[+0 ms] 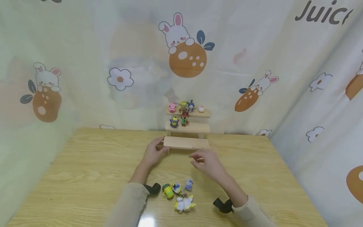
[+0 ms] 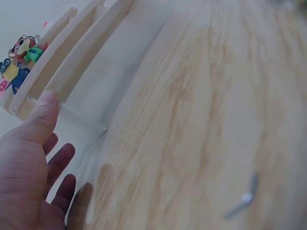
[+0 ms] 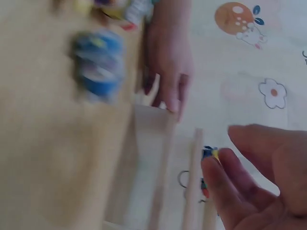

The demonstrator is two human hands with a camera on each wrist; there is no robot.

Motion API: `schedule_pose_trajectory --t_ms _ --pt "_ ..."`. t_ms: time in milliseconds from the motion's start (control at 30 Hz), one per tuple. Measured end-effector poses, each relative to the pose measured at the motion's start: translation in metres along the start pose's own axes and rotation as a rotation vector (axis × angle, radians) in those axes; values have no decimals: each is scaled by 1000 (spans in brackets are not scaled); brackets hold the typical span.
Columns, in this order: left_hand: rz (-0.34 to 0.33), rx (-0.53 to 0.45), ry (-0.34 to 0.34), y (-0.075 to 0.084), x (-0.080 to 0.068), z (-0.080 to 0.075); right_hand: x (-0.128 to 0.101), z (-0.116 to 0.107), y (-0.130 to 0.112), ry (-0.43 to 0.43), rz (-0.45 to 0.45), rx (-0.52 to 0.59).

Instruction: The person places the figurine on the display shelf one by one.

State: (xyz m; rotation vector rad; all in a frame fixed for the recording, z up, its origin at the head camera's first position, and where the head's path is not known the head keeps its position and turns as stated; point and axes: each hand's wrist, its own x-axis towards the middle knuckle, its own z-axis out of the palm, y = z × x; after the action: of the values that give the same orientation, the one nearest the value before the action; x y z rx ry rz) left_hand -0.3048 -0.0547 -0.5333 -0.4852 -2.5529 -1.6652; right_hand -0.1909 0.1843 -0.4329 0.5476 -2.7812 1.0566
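My left hand is at the left end of the lowest step of a three-tier wooden display stand. In the left wrist view its thumb lies against the step's end, the other fingers spread loosely below. My right hand hovers before the stand's right front, fingers bent loosely with nothing between them. A pink pig figurine and several others stand on the top tier. The middle tier bears a fox figurine in green and a yellow-and-blue figurine. The lowest step is bare.
Between my forearms, several figurines lie on the wooden table: a yellow-green one, a pale blue one and a white-and-yellow one among them. A curtain with rabbit prints hangs behind the table and at its right side.
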Motion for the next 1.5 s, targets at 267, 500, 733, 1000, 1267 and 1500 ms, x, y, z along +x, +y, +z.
schedule_pose_trajectory --t_ms 267,500,733,1000,1267,1500 --pt "-14 -6 -5 5 0 -1 -22 13 7 -253 -46 -60" --pt "-7 -17 -4 7 -2 -1 -31 17 7 -390 -85 -142" --pt "-8 -27 2 6 -2 -1 -34 25 7 -358 -53 -201" --pt "5 -28 1 5 -1 -1 -31 33 9 -338 -2 -209" --pt "-6 -27 0 5 -1 0 -25 33 19 -307 52 -183" --pt "-28 -36 -4 7 0 1 -18 35 28 -148 93 -239"
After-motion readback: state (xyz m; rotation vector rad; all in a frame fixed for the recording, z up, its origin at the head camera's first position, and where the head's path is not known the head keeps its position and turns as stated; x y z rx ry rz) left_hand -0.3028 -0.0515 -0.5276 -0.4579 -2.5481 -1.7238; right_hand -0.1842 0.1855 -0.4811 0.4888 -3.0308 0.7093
